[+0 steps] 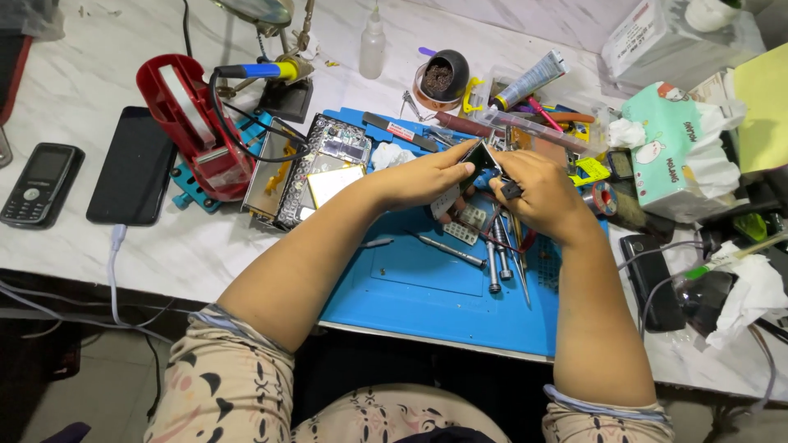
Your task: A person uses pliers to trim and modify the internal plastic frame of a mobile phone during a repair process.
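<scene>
The left hand (427,176) is pinching a thin, dark, angular part (478,156), flat and glossy, its fingers closing narrowly on the part's near edge. The right hand (538,193) is curling its fingers tight around a slim dark-handled tool (510,190) and touching the part's other side. Just below the fingers, slender metal screwdrivers (495,262) are lying on a smooth blue rubber mat (427,287). Left of the left fingers, an opened phone (324,168) is showing its circuit board, with a red tape dispenser (193,123) beyond. Right of the right fingers, a soft mint-green tissue pack (665,152) is sitting.
</scene>
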